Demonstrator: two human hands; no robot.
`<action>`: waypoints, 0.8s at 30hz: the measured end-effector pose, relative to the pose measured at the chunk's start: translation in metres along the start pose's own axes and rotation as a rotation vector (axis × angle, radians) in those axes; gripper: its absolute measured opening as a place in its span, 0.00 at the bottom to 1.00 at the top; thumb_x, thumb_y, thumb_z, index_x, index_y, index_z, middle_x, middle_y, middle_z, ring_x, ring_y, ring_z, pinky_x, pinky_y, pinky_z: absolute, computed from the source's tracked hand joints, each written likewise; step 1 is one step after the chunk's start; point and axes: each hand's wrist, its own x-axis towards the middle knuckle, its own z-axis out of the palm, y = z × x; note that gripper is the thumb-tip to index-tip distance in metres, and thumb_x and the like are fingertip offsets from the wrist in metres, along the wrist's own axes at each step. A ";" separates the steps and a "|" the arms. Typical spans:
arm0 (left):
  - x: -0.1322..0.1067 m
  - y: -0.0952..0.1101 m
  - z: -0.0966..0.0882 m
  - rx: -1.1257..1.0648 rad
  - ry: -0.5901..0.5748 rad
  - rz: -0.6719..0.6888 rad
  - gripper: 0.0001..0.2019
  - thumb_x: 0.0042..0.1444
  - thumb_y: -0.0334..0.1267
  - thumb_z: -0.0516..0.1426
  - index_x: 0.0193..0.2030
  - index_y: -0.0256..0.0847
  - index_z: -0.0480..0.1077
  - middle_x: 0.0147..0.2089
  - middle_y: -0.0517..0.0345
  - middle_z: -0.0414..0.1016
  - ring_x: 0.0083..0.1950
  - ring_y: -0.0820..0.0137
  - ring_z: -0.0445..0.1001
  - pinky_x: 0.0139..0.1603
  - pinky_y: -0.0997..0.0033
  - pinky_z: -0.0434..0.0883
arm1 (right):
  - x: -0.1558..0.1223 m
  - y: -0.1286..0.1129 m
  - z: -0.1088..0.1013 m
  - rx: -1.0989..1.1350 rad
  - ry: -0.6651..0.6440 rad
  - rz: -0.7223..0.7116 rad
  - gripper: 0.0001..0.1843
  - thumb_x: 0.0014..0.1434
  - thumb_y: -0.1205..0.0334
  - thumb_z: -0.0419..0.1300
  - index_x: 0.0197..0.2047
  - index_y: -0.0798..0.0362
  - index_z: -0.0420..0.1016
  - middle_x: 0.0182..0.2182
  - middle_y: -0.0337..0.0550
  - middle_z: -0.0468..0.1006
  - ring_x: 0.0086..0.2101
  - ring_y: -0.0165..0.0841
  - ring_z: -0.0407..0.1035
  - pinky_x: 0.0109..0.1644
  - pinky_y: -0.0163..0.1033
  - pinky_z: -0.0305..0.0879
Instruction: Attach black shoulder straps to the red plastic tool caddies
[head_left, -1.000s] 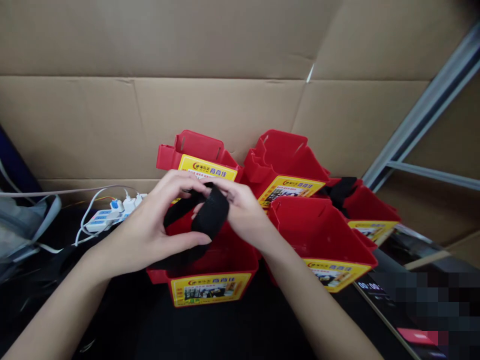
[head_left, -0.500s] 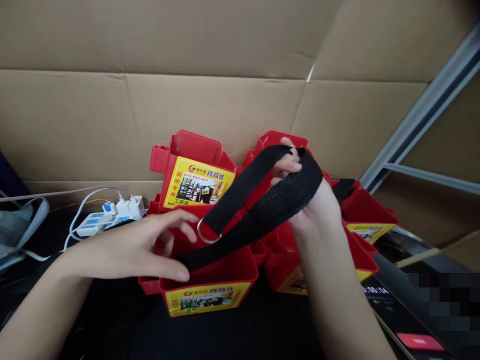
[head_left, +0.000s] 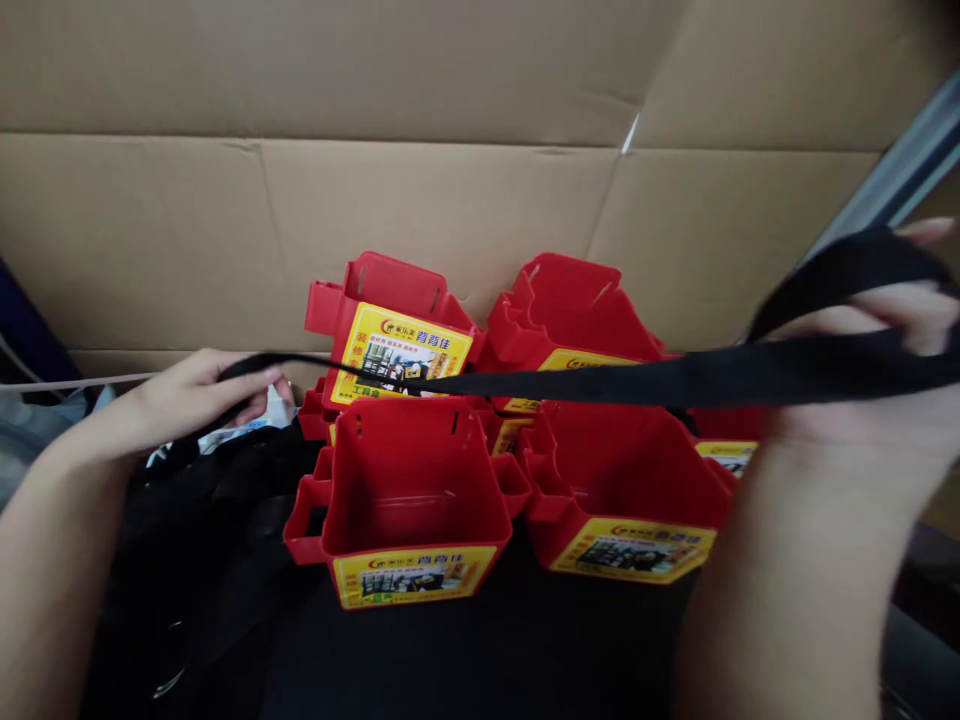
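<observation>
Black strap [head_left: 600, 378] taut between wide-apart left hand [head_left: 195, 395] and right hand [head_left: 892, 340], both grips clamping it.

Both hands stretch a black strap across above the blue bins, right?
Not quite: the bins are red, not blue, as the head view shows. The left hand and right hand do stretch the black strap across above them.
</observation>
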 end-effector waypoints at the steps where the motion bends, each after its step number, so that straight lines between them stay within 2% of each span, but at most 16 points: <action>1: 0.000 0.004 0.004 0.019 0.035 0.001 0.13 0.55 0.43 0.52 0.36 0.39 0.74 0.21 0.62 0.71 0.27 0.71 0.69 0.28 0.75 0.66 | -0.001 0.002 0.010 0.083 -0.043 0.056 0.15 0.63 0.64 0.41 0.28 0.47 0.64 0.18 0.28 0.32 0.18 0.21 0.18 0.15 0.31 0.24; 3: -0.002 0.016 0.018 0.058 0.095 0.002 0.14 0.56 0.42 0.51 0.38 0.38 0.74 0.23 0.62 0.73 0.27 0.71 0.69 0.28 0.75 0.66 | -0.008 0.008 0.039 0.244 -0.213 0.229 0.17 0.64 0.62 0.37 0.31 0.48 0.64 0.16 0.26 0.41 0.13 0.18 0.25 0.14 0.27 0.30; 5: -0.003 0.030 0.035 0.100 0.126 0.000 0.14 0.57 0.41 0.50 0.38 0.39 0.74 0.25 0.61 0.75 0.26 0.71 0.69 0.27 0.75 0.65 | -0.022 0.014 0.072 0.295 -0.424 0.405 0.13 0.63 0.61 0.42 0.33 0.50 0.65 0.17 0.27 0.48 0.12 0.17 0.38 0.14 0.26 0.35; 7: -0.003 0.042 0.052 0.143 0.163 0.002 0.13 0.58 0.40 0.49 0.38 0.40 0.74 0.27 0.60 0.77 0.26 0.71 0.70 0.27 0.75 0.64 | -0.038 0.021 0.101 0.219 -0.628 0.481 0.08 0.61 0.63 0.48 0.39 0.51 0.67 0.19 0.29 0.55 0.15 0.19 0.49 0.16 0.26 0.44; 10: -0.001 0.052 0.069 0.228 0.229 0.010 0.13 0.59 0.36 0.48 0.37 0.40 0.74 0.30 0.58 0.78 0.28 0.69 0.73 0.28 0.73 0.64 | -0.057 0.029 0.124 -0.008 -0.830 0.417 0.09 0.59 0.67 0.51 0.41 0.52 0.69 0.23 0.33 0.64 0.22 0.23 0.58 0.25 0.30 0.59; 12: 0.001 0.052 0.073 0.328 0.205 -0.016 0.13 0.58 0.35 0.47 0.36 0.39 0.73 0.31 0.55 0.78 0.30 0.65 0.74 0.29 0.70 0.63 | -0.063 0.032 0.127 -0.143 -0.899 0.355 0.07 0.58 0.69 0.51 0.37 0.54 0.70 0.25 0.35 0.68 0.25 0.25 0.60 0.31 0.32 0.61; 14: 0.002 0.049 0.071 0.413 0.157 -0.069 0.12 0.58 0.37 0.48 0.35 0.38 0.73 0.30 0.53 0.78 0.29 0.63 0.74 0.28 0.68 0.63 | -0.061 0.033 0.125 -0.265 -0.891 0.307 0.07 0.58 0.69 0.51 0.32 0.55 0.69 0.26 0.36 0.69 0.27 0.25 0.60 0.31 0.32 0.60; 16: 0.002 0.045 0.062 0.382 0.126 -0.100 0.13 0.59 0.43 0.51 0.37 0.38 0.73 0.30 0.54 0.77 0.28 0.64 0.73 0.28 0.69 0.63 | -0.054 0.031 0.119 -0.323 -0.801 0.266 0.08 0.59 0.67 0.52 0.28 0.55 0.67 0.25 0.37 0.68 0.26 0.25 0.60 0.29 0.31 0.58; 18: 0.000 0.040 0.048 0.223 0.063 -0.091 0.15 0.58 0.48 0.53 0.39 0.40 0.72 0.33 0.58 0.77 0.31 0.68 0.72 0.30 0.72 0.65 | -0.044 0.025 0.108 -0.277 -0.651 0.254 0.12 0.60 0.63 0.53 0.25 0.54 0.64 0.20 0.35 0.64 0.21 0.24 0.58 0.24 0.31 0.54; 20: -0.002 0.034 0.031 0.089 -0.023 -0.092 0.14 0.58 0.49 0.54 0.38 0.40 0.71 0.33 0.63 0.76 0.32 0.72 0.70 0.32 0.77 0.66 | -0.033 0.017 0.092 -0.171 -0.457 0.274 0.15 0.59 0.56 0.55 0.23 0.52 0.60 0.16 0.32 0.58 0.16 0.23 0.52 0.18 0.31 0.47; 23: -0.007 0.024 0.010 0.074 -0.102 -0.128 0.15 0.58 0.48 0.55 0.28 0.39 0.68 0.24 0.67 0.69 0.26 0.78 0.65 0.25 0.84 0.61 | -0.018 0.002 0.058 -0.159 -0.166 0.228 0.17 0.57 0.50 0.52 0.23 0.49 0.58 0.15 0.32 0.58 0.13 0.23 0.50 0.16 0.32 0.45; 24: -0.009 0.020 0.005 0.091 -0.116 -0.143 0.17 0.57 0.49 0.56 0.25 0.38 0.67 0.22 0.68 0.67 0.24 0.80 0.63 0.23 0.85 0.59 | -0.015 -0.001 0.047 -0.264 -0.203 0.214 0.17 0.58 0.49 0.51 0.22 0.49 0.58 0.15 0.33 0.60 0.14 0.25 0.55 0.17 0.33 0.48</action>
